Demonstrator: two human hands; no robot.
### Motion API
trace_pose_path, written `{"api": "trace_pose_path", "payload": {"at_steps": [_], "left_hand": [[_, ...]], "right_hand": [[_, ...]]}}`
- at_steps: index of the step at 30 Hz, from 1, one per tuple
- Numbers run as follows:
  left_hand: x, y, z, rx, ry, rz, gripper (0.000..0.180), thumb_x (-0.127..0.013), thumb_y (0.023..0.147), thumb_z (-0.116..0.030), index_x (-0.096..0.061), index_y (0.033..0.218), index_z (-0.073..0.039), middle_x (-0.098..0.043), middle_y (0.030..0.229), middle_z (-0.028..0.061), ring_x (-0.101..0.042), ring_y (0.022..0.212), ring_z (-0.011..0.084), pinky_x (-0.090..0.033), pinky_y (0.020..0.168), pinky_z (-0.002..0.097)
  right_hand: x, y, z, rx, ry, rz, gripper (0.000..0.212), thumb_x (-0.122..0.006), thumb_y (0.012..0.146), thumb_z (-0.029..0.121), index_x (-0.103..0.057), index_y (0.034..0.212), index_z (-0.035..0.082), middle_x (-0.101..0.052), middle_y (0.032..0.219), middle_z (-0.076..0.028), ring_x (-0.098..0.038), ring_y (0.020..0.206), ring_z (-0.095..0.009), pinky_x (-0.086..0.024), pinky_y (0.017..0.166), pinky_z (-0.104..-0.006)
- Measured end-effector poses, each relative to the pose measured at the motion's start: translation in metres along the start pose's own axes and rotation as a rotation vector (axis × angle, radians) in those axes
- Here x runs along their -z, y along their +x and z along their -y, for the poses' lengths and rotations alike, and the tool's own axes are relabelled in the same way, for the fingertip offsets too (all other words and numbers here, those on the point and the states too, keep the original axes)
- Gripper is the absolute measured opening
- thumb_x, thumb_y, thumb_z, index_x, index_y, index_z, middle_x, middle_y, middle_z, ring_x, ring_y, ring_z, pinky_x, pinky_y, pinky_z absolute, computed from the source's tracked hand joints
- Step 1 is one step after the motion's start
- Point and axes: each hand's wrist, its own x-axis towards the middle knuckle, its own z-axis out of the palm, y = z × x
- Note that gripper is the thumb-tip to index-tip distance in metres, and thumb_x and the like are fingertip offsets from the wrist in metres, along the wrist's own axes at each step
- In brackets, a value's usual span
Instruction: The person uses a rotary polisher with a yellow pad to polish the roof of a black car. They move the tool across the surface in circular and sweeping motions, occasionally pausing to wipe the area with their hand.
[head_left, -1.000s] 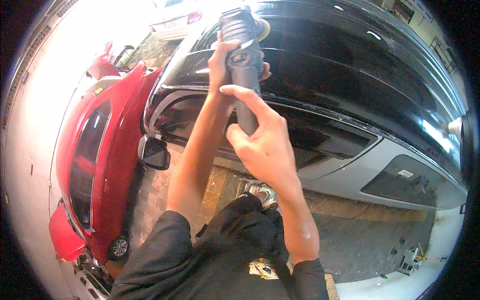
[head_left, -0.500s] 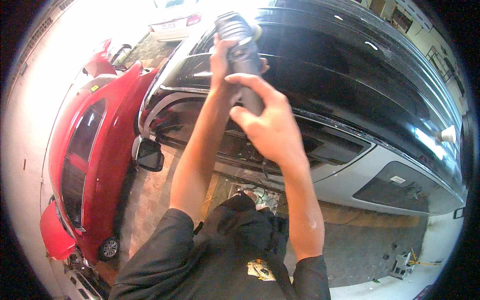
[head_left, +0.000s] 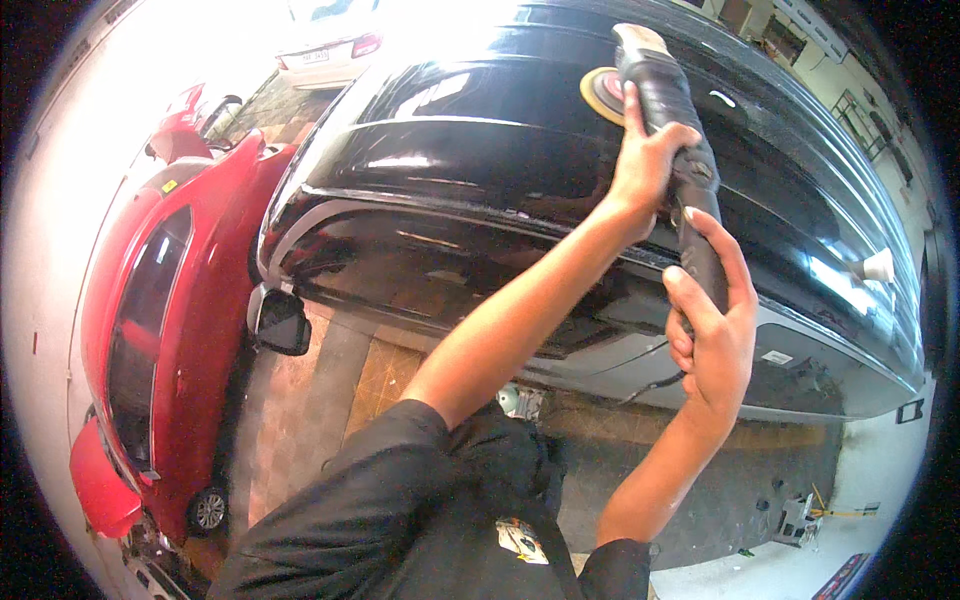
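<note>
A black car polisher (head_left: 676, 105) with a round yellow pad (head_left: 601, 95) is held out over the glossy black roof (head_left: 480, 165) of a vehicle. My left hand (head_left: 645, 165) wraps round the polisher's body close to its head. Lower down, my right hand (head_left: 715, 320) grips the rear handle, thumb and forefinger on either side of it. The pad faces left and its edge lies at the roof surface; whether it presses flat there I cannot tell. From the handle's end a dark cord (head_left: 655, 384) trails down beside the car's side.
A red car (head_left: 195, 330) stands to the left, beyond the side mirror (head_left: 280, 320) of the black-roofed vehicle. A white car (head_left: 330, 55) is parked at the far left. A pale cup-like object (head_left: 878, 267) sits on the roof at right. Equipment (head_left: 797, 522) stands by the right wall.
Both hands have carried the polisher to the right along the roof. Its yellow pad now shows clearly, and my right hand has closed round the handle.
</note>
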Motion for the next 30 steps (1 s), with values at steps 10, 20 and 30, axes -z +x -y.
{"api": "trace_pose_path", "payload": {"at_steps": [10, 20, 30], "left_hand": [[-0.092, 0.012, 0.097, 0.154, 0.181, 0.173, 0.123, -0.076, 0.078, -0.02, 0.001, 0.174, -0.017, -0.05, 0.147, 0.0331, -0.066, 0.114, 0.0394, -0.058, 0.091, 0.0448], [-0.059, -0.036, 0.076, 0.134, 0.118, 0.173, 0.118, -0.07, 0.087, -0.015, 0.01, 0.173, -0.024, -0.052, 0.141, 0.0239, -0.065, 0.109, 0.0318, -0.057, 0.092, 0.0435], [-0.017, -0.05, 0.08, -0.208, 0.018, 0.073, 0.12, -0.07, 0.089, -0.019, 0.016, 0.171, -0.028, -0.067, 0.118, 0.0179, -0.072, 0.092, 0.0261, -0.06, 0.089, 0.0397]], "right_hand": [[0.073, -0.016, 0.011, 0.003, 0.002, -0.363, 0.057, -0.07, 0.092, 0.002, -0.063, 0.146, 0.019, -0.055, 0.08, -0.001, -0.035, 0.043, -0.003, -0.024, 0.037, -0.0202], [0.077, -0.044, -0.017, 0.046, -0.011, -0.194, 0.064, -0.067, 0.079, -0.001, -0.061, 0.142, 0.009, -0.059, 0.075, -0.002, -0.036, 0.043, -0.004, -0.027, 0.039, -0.0221], [0.109, -0.023, -0.051, 0.044, -0.21, 0.07, 0.051, -0.074, 0.074, -0.002, -0.07, 0.124, 0.009, -0.063, 0.087, 0.002, -0.053, 0.071, -0.006, -0.041, 0.06, -0.0231]]}}
